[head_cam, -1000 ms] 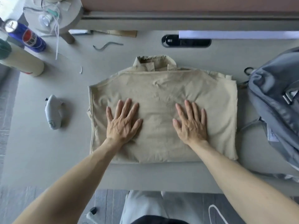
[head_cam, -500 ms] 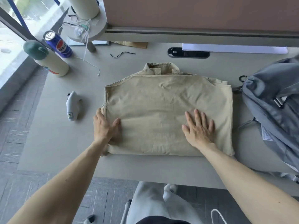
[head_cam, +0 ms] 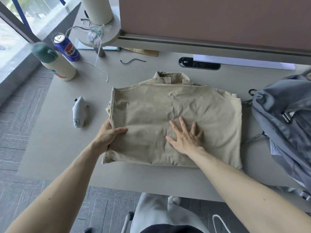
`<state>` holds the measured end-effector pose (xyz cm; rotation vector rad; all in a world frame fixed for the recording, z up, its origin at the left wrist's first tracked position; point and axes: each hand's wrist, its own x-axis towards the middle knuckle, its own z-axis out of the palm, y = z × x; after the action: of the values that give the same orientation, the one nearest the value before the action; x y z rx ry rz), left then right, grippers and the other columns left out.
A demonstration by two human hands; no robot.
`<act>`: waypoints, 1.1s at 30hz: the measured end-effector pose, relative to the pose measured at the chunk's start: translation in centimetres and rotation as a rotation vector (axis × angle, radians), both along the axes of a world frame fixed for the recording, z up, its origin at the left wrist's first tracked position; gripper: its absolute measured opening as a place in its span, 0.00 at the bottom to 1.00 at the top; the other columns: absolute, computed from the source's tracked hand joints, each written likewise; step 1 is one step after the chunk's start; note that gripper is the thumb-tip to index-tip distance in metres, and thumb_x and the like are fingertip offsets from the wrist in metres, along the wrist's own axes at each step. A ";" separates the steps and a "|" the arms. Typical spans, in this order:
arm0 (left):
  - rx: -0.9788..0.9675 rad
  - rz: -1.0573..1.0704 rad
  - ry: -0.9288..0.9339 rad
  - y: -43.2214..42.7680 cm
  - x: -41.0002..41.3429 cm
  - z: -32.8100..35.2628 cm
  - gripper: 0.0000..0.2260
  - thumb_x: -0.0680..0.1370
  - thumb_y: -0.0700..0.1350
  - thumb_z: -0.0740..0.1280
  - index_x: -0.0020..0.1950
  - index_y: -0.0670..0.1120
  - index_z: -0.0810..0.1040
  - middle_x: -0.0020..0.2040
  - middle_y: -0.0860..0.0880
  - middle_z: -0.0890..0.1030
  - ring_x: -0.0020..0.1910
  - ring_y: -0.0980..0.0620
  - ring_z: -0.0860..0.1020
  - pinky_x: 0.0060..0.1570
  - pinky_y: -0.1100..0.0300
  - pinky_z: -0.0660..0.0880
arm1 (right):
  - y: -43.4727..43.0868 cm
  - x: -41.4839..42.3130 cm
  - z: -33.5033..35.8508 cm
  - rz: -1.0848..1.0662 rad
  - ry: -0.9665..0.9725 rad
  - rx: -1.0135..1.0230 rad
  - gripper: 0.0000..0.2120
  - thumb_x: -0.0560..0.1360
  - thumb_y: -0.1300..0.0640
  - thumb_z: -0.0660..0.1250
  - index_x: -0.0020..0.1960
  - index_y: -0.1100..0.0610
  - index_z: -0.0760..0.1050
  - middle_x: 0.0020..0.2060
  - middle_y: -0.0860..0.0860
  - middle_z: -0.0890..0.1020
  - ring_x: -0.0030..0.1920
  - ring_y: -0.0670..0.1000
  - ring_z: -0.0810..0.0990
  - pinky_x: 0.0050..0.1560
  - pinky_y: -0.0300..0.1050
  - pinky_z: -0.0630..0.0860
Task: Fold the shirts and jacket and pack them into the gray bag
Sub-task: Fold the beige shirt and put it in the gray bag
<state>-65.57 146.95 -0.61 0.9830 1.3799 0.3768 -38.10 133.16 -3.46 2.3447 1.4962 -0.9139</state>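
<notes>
One beige jacket, folded to a rough rectangle, lying flat at mid-desk, collar toward the far edge, top layer creased. Pinched at its left edge by the left hand, thumb on top and fingers tucked beneath; pinned near the centre by the right hand, palm down, fingers straight and spread. Hands apart, both on the cloth.

Judged as the start of a further fold, left side over toward the right. To do it well: lift the whole stack of layers at the left edge, not only the top one; hold the centre flat as the crease line; bring the edge across to meet the right side squarely, then slide the pressing palm out and smooth outward to flatten any bulge. Watch for loose inner layers poking out at the left edge and the upper right corner.

Just beside the jacket's right edge, the gray bag, opening not visible. Farther left on the desk, a small white device; at the far left corner, a blue can beside a cream bottle.
</notes>
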 end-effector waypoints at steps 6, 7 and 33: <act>0.105 -0.055 -0.008 2.7 -0.7 3.1 0.21 0.70 0.36 0.77 0.60 0.50 0.78 0.54 0.48 0.85 0.52 0.49 0.84 0.50 0.55 0.81 | 2.8 -1.7 0.7 0.014 0.015 -0.031 0.35 0.74 0.26 0.49 0.76 0.32 0.40 0.78 0.41 0.37 0.76 0.69 0.42 0.69 0.75 0.49; 0.114 -0.073 -0.001 3.2 -0.9 3.7 0.21 0.70 0.36 0.77 0.60 0.52 0.78 0.54 0.49 0.85 0.52 0.48 0.84 0.50 0.54 0.81 | 3.1 -1.8 0.8 0.019 0.027 -0.028 0.35 0.74 0.26 0.49 0.76 0.32 0.40 0.78 0.40 0.37 0.77 0.68 0.43 0.69 0.74 0.50; 0.195 -0.465 0.031 -6.3 22.4 12.7 0.49 0.62 0.41 0.66 0.78 0.67 0.51 0.65 0.47 0.73 0.56 0.47 0.80 0.47 0.53 0.82 | -6.2 11.4 2.6 -0.523 0.663 0.419 0.28 0.78 0.60 0.68 0.75 0.53 0.64 0.65 0.49 0.74 0.63 0.48 0.74 0.53 0.22 0.65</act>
<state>-43.16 140.63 12.12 1.4360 1.1115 0.1465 -26.65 126.98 -0.91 3.0048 1.3795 -1.7986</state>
